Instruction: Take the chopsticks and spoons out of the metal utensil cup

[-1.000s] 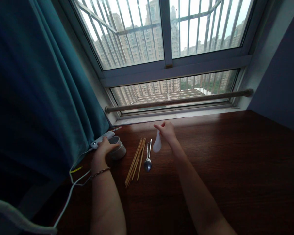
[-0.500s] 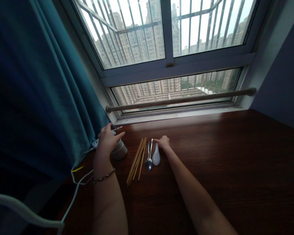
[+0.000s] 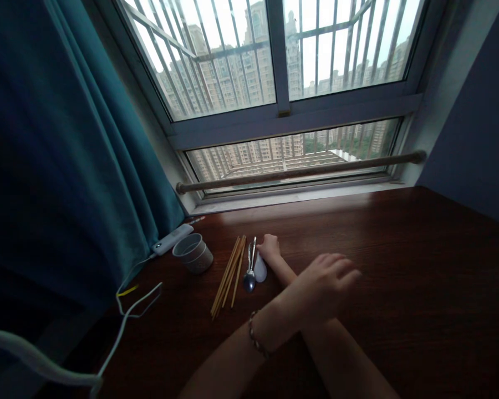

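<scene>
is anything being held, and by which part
The right hand is at the handle of the white spoon; whether it grips cannot be told. The left hand looks empty.

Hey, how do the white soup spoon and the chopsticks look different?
The white soup spoon has a broad, rounded bowl; the chopsticks are thin and straight. The soup spoon is white, the chopsticks tan. The right hand partly covers the soup spoon; no hand touches the chopsticks. Both lie on the brown table.
</scene>
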A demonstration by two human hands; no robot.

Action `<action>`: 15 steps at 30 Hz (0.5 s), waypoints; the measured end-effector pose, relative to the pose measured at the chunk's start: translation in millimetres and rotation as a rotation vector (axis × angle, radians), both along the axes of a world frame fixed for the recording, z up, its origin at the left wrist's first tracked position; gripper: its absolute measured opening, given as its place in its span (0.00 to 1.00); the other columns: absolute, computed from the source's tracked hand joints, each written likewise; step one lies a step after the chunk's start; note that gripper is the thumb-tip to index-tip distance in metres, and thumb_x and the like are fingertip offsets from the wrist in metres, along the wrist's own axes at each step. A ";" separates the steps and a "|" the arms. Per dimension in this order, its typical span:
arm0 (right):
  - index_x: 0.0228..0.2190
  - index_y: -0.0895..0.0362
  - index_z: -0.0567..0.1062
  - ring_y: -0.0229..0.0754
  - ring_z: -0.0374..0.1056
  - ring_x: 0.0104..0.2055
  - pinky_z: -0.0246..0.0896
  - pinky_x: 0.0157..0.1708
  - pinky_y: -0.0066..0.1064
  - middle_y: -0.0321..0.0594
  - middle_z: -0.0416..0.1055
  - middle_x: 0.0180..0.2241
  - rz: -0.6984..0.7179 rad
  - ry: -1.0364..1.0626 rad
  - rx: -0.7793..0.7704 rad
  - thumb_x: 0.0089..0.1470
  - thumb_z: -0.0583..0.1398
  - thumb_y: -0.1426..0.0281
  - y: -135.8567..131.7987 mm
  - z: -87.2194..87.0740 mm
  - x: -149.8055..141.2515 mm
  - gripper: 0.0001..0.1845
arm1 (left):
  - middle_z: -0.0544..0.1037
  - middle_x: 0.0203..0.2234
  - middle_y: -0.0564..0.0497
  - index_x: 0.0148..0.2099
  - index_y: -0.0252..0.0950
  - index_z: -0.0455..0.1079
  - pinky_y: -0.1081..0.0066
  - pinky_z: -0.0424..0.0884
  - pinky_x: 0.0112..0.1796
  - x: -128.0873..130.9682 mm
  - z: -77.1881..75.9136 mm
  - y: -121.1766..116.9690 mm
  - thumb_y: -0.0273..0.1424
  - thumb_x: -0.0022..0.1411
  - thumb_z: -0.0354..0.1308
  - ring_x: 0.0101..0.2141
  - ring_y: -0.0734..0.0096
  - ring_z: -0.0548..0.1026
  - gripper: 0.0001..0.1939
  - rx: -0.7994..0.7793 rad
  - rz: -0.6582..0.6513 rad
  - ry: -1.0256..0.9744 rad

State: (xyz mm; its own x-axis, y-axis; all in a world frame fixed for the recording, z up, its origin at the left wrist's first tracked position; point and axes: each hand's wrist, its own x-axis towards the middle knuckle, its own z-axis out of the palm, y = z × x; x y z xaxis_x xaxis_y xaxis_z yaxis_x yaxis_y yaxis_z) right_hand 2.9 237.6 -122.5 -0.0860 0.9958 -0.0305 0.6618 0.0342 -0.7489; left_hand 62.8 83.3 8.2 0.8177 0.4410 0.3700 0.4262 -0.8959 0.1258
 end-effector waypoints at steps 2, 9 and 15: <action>0.30 0.65 0.71 0.34 0.64 0.31 0.58 0.32 0.24 0.42 0.67 0.29 -0.005 -0.001 0.008 0.47 0.61 0.61 1.5 2.2 5.7 0.18 | 0.66 0.47 0.48 0.51 0.31 0.60 0.66 0.57 0.53 12.4 -10.4 -14.4 0.28 0.64 0.41 0.52 0.69 0.59 0.15 0.054 -0.107 0.066; 0.27 0.62 0.69 0.29 0.59 0.28 0.49 0.29 0.21 0.37 0.67 0.27 0.142 0.007 0.260 0.52 0.56 0.65 -23.0 16.4 108.7 0.12 | 0.66 0.49 0.49 0.53 0.29 0.59 0.65 0.52 0.56 31.3 -38.6 -30.3 0.34 0.67 0.36 0.55 0.69 0.56 0.19 0.218 -0.298 0.093; 0.19 0.61 0.67 0.29 0.52 0.21 0.44 0.23 0.23 0.36 0.62 0.19 0.620 -0.166 0.341 0.52 0.55 0.62 -114.9 2.0 212.7 0.17 | 0.60 0.55 0.47 0.54 0.30 0.59 0.64 0.48 0.58 30.2 -58.3 -29.2 0.38 0.66 0.38 0.56 0.68 0.54 0.22 0.332 -0.396 0.079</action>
State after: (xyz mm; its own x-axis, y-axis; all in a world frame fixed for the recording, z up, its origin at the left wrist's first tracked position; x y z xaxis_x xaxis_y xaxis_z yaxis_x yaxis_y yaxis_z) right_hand 215.7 122.7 -120.5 -0.6589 0.7218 0.2117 0.5487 0.6538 -0.5210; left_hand 93.0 54.1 -50.1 0.9290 -0.0382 0.3680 0.0435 -0.9765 -0.2113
